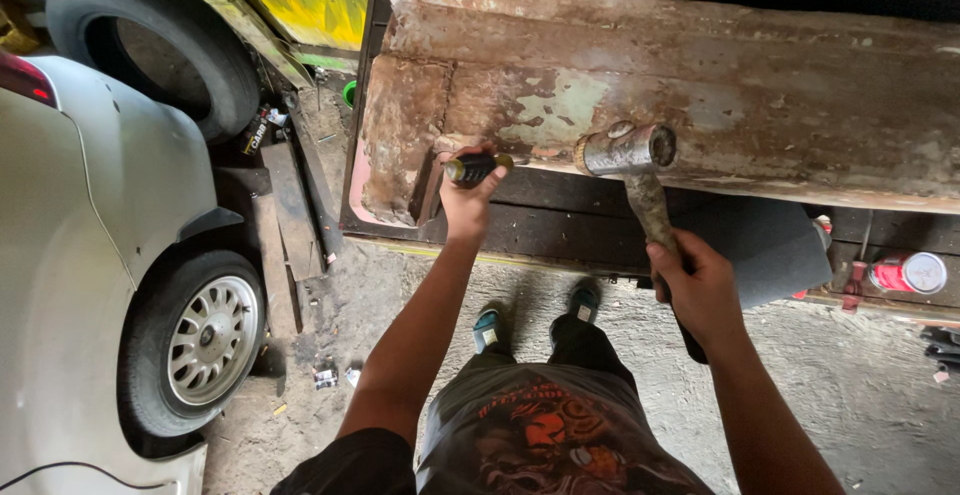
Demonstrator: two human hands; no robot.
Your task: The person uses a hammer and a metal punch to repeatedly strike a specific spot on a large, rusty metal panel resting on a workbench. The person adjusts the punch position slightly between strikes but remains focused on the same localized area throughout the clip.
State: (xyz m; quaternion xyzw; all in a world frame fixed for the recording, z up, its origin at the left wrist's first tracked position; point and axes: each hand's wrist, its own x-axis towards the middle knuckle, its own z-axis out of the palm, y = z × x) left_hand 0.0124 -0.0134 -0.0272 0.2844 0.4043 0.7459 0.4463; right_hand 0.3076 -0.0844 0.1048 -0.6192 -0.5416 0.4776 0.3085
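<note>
A long rusty metal panel [700,75] with flaking paint lies across a dark bench in front of me. My left hand [468,195] grips a tool with a black and yellow handle [476,167], held against the panel's lower edge near its left end. My right hand [700,290] holds a worn hammer by its shaft; the hammer's steel head [628,149] sits against the panel's lower edge, just right of the handled tool. The tool's working tip is hidden behind my fingers.
A white car [90,255] with an alloy wheel [208,340] stands at the left. A loose tyre [150,40] leans behind it. Planks [290,205] lie on the dirt floor. A red can [905,273] rests on the bench at right. My feet [535,315] stand below the bench.
</note>
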